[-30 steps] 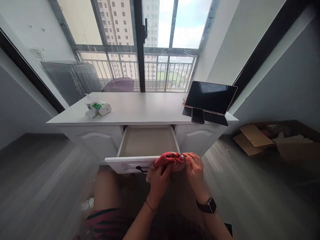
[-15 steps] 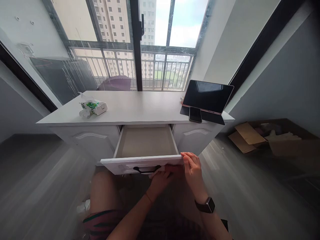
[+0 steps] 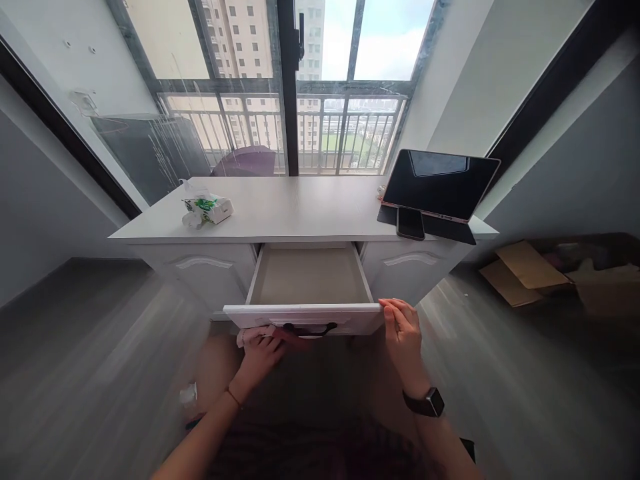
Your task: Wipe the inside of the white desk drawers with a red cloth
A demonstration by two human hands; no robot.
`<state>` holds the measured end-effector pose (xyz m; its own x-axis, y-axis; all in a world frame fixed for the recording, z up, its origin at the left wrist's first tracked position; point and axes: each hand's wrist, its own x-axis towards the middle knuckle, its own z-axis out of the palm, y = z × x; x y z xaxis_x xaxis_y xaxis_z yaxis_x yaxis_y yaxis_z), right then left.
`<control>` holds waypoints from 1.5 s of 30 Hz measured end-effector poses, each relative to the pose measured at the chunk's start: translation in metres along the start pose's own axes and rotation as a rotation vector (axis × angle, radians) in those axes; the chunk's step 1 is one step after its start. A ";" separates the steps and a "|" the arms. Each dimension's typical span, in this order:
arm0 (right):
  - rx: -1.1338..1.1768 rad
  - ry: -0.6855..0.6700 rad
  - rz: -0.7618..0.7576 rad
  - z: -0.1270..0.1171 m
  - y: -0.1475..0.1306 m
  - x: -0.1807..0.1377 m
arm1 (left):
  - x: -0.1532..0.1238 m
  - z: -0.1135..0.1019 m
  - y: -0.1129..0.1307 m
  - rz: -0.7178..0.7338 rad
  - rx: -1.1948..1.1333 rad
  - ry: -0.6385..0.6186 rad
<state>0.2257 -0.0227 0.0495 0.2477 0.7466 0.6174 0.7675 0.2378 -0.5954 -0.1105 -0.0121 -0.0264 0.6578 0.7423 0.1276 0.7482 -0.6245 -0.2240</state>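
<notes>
A white drawer [image 3: 309,277] is pulled out of the white desk [image 3: 310,207], and its inside is bare. My left hand [image 3: 261,358] is closed on a pinkish-red cloth [image 3: 256,335] and presses it to the left lower part of the drawer front. Part of the cloth stretches toward the black drawer handle [image 3: 311,331]. At the right end of the drawer front [image 3: 350,312], my right hand [image 3: 401,333] grips the top corner, fingertips over the edge. A dark watch is on the right wrist.
On the desktop, a tissue pack [image 3: 213,208] lies left; a tablet [image 3: 440,185] on a dark stand and a phone [image 3: 410,223] lie right. An open cardboard box [image 3: 535,267] sits on the floor at right. Behind the desk is a glazed window [image 3: 350,127].
My left hand has swept the cloth leftward along the drawer front, from right of the handle to its left end. My right hand keeps its grip on the corner. The view has shifted slightly.
</notes>
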 end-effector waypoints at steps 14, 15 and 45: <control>-0.006 0.044 -0.051 0.003 0.004 0.001 | -0.001 -0.044 -0.010 -0.130 0.077 0.443; -0.010 0.042 -0.050 0.002 0.004 0.001 | 0.013 -0.047 0.002 -0.130 0.042 0.534; -0.196 0.071 -0.141 0.024 -0.031 -0.033 | -0.011 -0.048 -0.007 -0.534 -0.009 0.587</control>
<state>0.1793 -0.0395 0.0351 0.1657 0.6675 0.7260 0.8955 0.2065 -0.3942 -0.1192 -0.0276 0.0206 0.1458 0.6942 0.7049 0.9744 -0.2240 0.0191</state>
